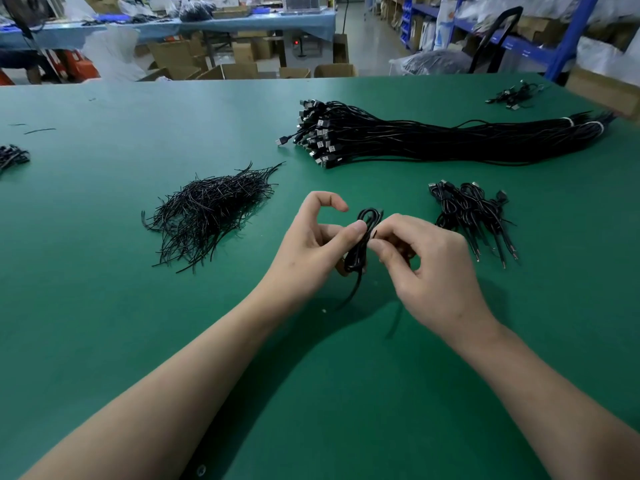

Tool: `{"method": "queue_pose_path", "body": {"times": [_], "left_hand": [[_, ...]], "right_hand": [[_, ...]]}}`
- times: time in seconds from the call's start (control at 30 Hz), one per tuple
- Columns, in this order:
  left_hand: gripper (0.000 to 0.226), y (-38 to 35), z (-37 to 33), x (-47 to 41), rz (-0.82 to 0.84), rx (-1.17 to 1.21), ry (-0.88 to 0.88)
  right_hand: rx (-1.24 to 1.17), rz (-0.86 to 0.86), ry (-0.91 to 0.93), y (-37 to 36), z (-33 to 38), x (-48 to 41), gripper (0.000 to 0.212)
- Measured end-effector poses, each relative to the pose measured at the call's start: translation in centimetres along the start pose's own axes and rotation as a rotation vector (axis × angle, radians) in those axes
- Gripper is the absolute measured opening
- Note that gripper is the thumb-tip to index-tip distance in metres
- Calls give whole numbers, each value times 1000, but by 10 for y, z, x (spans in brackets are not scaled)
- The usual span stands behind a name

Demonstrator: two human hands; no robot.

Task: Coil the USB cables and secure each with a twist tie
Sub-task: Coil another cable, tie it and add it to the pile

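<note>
Both hands are up over the middle of the green desk (104, 306), and between them sits one coiled cable (364, 233), black, folded into a narrow upright loop just above the surface. The left hand (311, 247) grips it from the left: the thumb presses across the coil's waist with the lower fingers (341, 268) curled behind it, while the index finger arches up free of the cable. The right hand (426, 271) comes in from the other side, its fingers bunched tight and pinching the same waist of the coil. A short dark stub pokes out there, though whether it is a tie is too small to tell. One loose tail of the cable trails down from the coil toward the desk. To the left of the hands lies the pile of twist ties (207, 216), a scruffy heap of thin black strands. Beyond the hands, further back on the right, the long bundle of straight cables (433, 140) stretches across the desk, its plugs stacked at its left end and pale bands round its far right end. Just right of the hands, a small heap of finished coils (474, 213) lies with wire ends pointing toward the person. A few more cables (512, 95) lie at the far right corner, and another dark cluster (12, 155) shows at the left edge. Cardboard boxes (239, 69) and blue shelving (561, 39) stand behind the desk.
</note>
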State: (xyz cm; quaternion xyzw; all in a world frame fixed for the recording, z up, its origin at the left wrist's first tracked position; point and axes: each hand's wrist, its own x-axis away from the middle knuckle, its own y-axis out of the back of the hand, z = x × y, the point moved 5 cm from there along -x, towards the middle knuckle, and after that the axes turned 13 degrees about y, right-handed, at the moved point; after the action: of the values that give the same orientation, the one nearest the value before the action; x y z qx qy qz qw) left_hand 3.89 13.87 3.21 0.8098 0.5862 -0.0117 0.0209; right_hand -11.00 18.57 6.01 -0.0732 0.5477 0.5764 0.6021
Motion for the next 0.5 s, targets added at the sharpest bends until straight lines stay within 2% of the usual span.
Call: {"method": "queue_pose_path", "body": {"times": [0.07,0.13,0.23,0.33,0.43,0.5], "left_hand": [[16,-2,-1,1,30,3,-38],[17,-3,-2,2,59,-72,-94],[30,-4,-3,2,68,-279,-132],[34,1,-7,1,-14,-538,-220],[22,8,-14,2,-106,-594,-287],[12,8,-16,3,-122,-595,-319]], "right_hand": [[16,-8,7,0,-1,0,13],[-61,-41,-89,0,-8,2,14],[-322,-59,-318,-3,-26,6,16],[-545,-36,-459,-11,-34,12,15],[-610,-18,-473,-13,-34,12,18],[-543,-6,-444,-12,-33,11,21]]}}
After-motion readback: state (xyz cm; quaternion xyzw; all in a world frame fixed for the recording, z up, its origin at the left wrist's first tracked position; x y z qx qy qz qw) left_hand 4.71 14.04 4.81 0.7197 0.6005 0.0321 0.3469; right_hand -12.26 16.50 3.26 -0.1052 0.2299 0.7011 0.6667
